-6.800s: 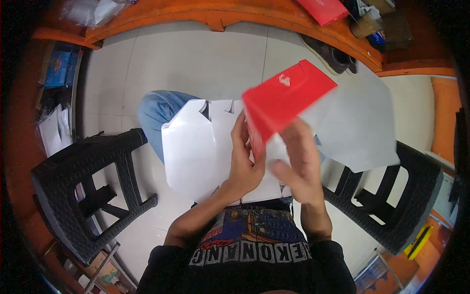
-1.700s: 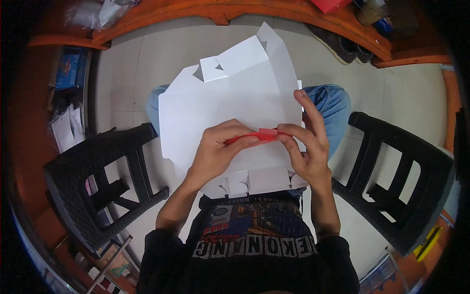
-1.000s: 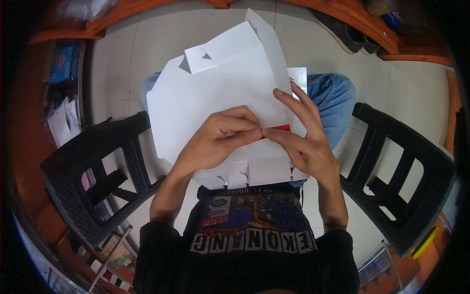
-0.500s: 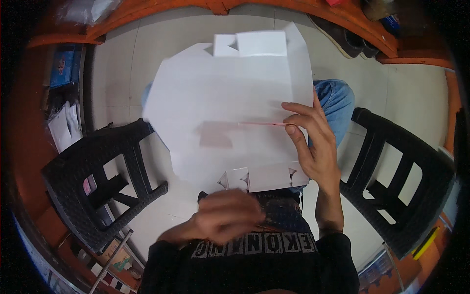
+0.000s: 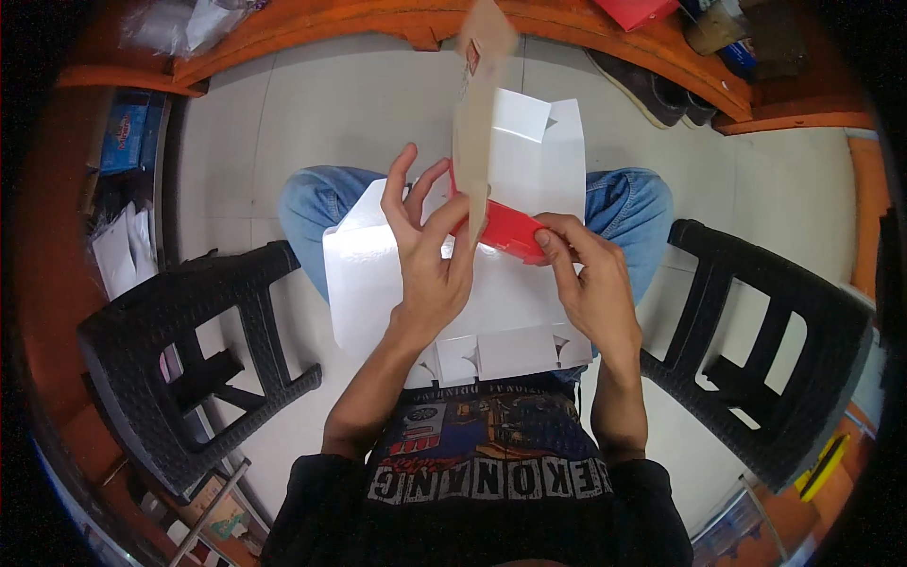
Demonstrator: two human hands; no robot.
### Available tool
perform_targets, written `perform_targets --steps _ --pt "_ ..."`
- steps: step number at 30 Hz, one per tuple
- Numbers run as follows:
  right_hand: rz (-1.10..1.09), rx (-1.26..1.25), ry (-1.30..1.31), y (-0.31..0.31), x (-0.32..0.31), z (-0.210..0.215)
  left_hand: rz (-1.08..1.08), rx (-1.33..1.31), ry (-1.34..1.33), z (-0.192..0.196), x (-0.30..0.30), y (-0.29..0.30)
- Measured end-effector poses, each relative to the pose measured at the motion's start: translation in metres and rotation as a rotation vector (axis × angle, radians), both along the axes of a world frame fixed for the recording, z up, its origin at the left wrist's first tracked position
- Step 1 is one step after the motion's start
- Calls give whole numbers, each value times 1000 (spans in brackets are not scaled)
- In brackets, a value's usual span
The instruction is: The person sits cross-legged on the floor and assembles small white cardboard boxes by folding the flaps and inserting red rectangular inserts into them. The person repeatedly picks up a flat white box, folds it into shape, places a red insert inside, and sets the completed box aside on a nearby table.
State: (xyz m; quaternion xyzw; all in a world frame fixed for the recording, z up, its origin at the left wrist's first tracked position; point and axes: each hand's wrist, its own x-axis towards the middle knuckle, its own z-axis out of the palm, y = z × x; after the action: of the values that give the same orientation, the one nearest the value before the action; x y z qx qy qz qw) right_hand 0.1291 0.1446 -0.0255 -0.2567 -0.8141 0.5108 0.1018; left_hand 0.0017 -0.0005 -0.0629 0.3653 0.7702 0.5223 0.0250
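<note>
A white cardboard box blank [image 5: 534, 279] is spread over my lap, with creased tabs along its near edge and raised flaps at its far end. Above it stands a tan cardboard panel [image 5: 482, 104] with red print, seen almost edge-on, its far end blurred. A red cardboard flap [image 5: 510, 232] slants down to the right from the panel's foot. I cannot tell whether these pieces join the white blank. My left hand [image 5: 433, 269] pinches the panel low down, two fingers stretched up. Thumb and fingers of my right hand [image 5: 597, 283] grip the red flap's right end.
Black woven-look plastic stools [image 5: 203, 354] [image 5: 770, 345] stand on both sides of my knees. An orange wooden shelf edge [image 5: 331, 38] curves across the far side, with dark shoes [image 5: 652, 90] under it. Blue packs [image 5: 123, 132] and white bags sit at the left.
My left hand has come up from near my chest to the cardboard. The tan panel and red flap now show upright over the blank. The white blank's outline has changed at its far left.
</note>
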Motion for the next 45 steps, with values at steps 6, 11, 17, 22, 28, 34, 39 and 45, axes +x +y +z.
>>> perform_targets --steps 6,11,17,22,28,34,39,45 --pt "69 -57 -59 -5 -4 2 146 -99 -242 4 2 0" --pt "116 -9 13 0 -4 1 -5 -136 -52 -8 1 -9" --pt "169 54 59 5 -2 -1 -69 -126 -130 -7 -10 -8" --pt "154 89 105 4 -1 1 -112 -94 -138 6 -12 -4" --pt "167 116 166 5 2 2 -149 -85 -265 14 -15 -3" --pt "180 199 167 8 4 4 -118 -96 -217 18 -11 0" --pt "184 362 262 4 1 5 109 -20 -236 19 -2 9" --pt "167 221 213 2 3 5 106 -74 -137 12 6 6"
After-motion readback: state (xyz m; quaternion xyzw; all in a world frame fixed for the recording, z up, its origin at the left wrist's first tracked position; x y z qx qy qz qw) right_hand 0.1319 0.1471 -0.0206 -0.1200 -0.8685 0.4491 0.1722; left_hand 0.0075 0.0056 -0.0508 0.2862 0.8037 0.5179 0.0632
